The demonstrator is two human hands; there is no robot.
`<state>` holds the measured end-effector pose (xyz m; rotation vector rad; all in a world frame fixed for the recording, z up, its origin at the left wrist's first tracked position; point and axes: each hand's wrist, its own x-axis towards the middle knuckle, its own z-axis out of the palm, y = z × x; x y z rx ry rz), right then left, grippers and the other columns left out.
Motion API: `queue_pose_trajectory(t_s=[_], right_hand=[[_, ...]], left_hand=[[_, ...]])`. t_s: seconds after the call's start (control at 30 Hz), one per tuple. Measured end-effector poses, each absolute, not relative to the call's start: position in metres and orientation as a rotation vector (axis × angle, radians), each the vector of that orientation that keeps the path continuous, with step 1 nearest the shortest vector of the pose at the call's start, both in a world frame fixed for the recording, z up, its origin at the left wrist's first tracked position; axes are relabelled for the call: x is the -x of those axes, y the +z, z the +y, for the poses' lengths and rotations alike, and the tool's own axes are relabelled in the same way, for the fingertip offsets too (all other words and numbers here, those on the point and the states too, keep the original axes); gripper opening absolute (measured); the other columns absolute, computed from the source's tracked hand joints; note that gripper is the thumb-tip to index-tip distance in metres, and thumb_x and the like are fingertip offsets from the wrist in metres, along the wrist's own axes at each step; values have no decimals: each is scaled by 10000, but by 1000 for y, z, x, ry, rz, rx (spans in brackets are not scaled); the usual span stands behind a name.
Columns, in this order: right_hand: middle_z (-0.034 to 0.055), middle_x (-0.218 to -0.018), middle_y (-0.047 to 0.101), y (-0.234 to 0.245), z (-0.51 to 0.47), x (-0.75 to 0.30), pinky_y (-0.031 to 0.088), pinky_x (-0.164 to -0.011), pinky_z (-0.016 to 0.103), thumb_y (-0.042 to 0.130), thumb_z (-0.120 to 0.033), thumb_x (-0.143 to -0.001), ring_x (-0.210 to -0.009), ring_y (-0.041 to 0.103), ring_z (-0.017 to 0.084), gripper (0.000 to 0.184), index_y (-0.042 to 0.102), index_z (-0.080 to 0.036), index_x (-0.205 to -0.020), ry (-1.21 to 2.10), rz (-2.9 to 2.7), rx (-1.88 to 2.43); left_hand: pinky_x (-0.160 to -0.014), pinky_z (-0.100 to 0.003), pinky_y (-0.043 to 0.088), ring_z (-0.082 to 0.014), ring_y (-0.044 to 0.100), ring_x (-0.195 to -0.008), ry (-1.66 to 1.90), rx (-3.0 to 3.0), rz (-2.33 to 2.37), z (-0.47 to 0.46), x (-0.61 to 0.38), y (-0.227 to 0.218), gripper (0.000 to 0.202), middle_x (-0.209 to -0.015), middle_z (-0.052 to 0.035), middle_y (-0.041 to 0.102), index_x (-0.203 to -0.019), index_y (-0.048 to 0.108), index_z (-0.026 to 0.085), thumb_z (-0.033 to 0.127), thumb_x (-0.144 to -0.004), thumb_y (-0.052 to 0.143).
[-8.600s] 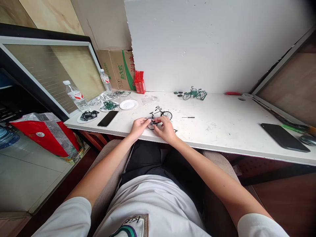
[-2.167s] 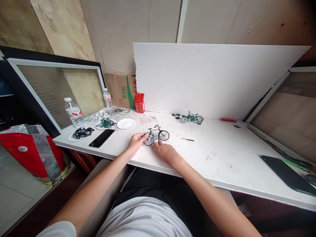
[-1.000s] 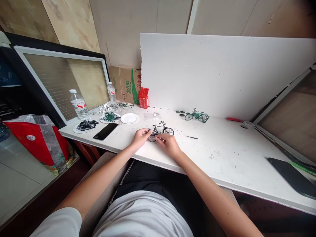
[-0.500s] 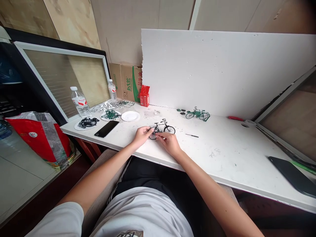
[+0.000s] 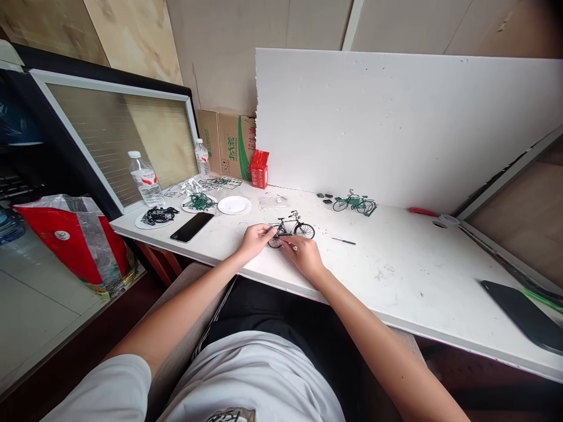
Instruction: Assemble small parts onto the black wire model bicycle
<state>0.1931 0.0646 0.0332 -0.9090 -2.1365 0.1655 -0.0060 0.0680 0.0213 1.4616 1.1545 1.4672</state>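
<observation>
A small black model bicycle stands on the white table near its front edge. My left hand pinches the bicycle's near wheel from the left. My right hand is closed beside it, fingertips at the lower frame by the same wheel. A thin screwdriver lies just right of the bicycle. A finished green model bicycle stands further back by the white foam board.
At the left lie a black phone, a white plate, plates of black parts and green parts, two water bottles and a red carton. A dark tablet lies at the right edge.
The view has risen and shifted a little. My hands stay on the black bicycle's near wheel; the right hand, flat on the table earlier, has come up to the frame.
</observation>
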Motion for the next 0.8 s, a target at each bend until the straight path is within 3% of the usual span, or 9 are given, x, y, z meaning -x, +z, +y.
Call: queue_pose_trajectory(t_s=[0.27, 0.5, 0.8], right_hand=[[43, -891, 801, 36, 61, -193, 455, -658, 278, 561, -371, -1062, -741, 725, 173, 284, 793, -220, -997, 4, -2152, 990], [44, -721, 699, 36, 58, -189, 265, -557, 285, 496, -394, -1075, -569, 551, 128, 409, 677, -185, -773, -170, -2204, 1082], [53, -731, 697, 39, 58, -189, 228, -564, 294, 394, -439, -1115, -575, 536, 139, 507, 619, -188, -738, -91, -2255, 1167]], left_hand=[[-701, -294, 527, -197, 699, -761, 1434, -1445, 1073, 67, 8, 18, 437, -891, -104, 787, -979, 776, 134, 550, -846, 782], [-725, -300, 548, -202, 719, -780, 1418, -1475, 1061, 65, 6, 20, 405, -910, -107, 796, -935, 766, 141, 531, -833, 802], [-768, -321, 582, -225, 749, -843, 1404, -1496, 1038, 66, 5, 18, 412, -957, -121, 807, -934, 769, 145, 537, -817, 814]])
